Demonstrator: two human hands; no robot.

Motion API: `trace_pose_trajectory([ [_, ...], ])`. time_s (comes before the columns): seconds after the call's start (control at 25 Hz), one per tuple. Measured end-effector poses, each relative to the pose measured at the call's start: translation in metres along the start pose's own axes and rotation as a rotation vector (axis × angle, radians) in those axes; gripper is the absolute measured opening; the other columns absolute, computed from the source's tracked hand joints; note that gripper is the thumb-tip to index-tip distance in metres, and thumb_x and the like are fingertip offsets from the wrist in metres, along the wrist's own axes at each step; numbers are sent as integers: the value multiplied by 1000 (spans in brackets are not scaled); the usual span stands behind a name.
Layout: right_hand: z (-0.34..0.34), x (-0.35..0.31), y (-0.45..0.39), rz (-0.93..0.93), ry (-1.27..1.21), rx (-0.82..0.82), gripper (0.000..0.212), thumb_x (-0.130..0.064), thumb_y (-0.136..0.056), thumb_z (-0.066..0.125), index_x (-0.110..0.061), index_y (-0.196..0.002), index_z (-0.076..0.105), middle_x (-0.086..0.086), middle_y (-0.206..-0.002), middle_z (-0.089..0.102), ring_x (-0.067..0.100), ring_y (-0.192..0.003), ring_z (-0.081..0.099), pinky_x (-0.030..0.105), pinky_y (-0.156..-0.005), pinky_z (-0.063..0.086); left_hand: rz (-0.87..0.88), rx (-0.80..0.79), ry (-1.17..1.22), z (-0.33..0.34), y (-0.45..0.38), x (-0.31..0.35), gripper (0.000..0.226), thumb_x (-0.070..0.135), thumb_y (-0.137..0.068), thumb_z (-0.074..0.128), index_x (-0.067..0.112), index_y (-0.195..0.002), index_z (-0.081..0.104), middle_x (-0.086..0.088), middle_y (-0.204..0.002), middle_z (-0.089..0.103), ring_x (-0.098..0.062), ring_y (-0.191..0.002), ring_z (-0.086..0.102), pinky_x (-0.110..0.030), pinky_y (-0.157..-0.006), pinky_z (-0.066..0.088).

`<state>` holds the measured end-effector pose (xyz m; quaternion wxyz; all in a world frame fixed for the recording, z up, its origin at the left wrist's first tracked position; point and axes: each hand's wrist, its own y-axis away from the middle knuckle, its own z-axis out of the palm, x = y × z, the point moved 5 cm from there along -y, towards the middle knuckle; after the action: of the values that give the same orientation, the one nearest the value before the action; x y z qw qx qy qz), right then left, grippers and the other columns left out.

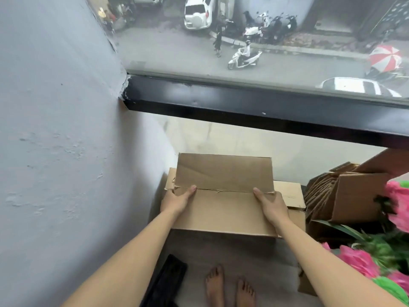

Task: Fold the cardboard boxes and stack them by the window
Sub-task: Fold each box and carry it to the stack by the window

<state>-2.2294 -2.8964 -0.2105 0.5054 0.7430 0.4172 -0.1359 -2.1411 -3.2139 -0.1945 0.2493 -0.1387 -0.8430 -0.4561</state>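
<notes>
We see a flattened cardboard box [223, 196], plain brown, matte and creased, with a torn seam running across its middle between our two thumbs. The left hand [177, 199] grips its left edge, thumb lying on top and fingers curled underneath out of sight; the right hand [272, 204] holds the right edge the same way, thumb flat on the upper face. The box lies level between the hands, just above a stack of flattened cardboard [290, 196] whose paler edges show beyond the right hand and under the left thumb. Further right of the right hand sits a heap of loose folded boxes [345, 196], their corrugated edges showing, and beside them blurred pink and green artificial flowers [363, 260]. Below the hands the floor [232, 251] is grey and wood-grained, with two bare feet [230, 286] on it and a black ribbed strip [166, 282] lying under the left forearm. Left of the left hand rises a pale painted wall [55, 140], rough and pitted. Beyond the hands runs a glossy black window sill [243, 103], and through the window [221, 45] we see a wet street with scooters and parked cars.
</notes>
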Motion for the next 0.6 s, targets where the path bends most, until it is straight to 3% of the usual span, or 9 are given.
trace_pose_trajectory([
  [0.16,27,29,-34,14,-19,0,67,-74,-73,68,-25,-117,56,-7,-114,65,17,-103,59,35,-89,47,-9,42,-22,24,-40,-21,92,71,-70,75,17,-141,51,-3,-140,58,-26,-129,54,-39,-108,42],
  [0.4,46,59,-69,23,13,1,59,-61,-79,73,-24,-124,60,-4,-120,67,20,-112,61,38,-99,48,-15,40,-111,52,-80,-51,89,72,-74,70,15,-141,51,-5,-143,56,-28,-133,50,-37,-107,40],
  [0.6,51,72,-75,-28,73,25,68,-69,-76,69,-28,-128,55,-5,-128,63,22,-118,58,39,-101,46,5,114,-117,63,-88,-73,98,78,-72,65,17,-145,44,-6,-143,55,-30,-134,48,-41,-108,39],
])
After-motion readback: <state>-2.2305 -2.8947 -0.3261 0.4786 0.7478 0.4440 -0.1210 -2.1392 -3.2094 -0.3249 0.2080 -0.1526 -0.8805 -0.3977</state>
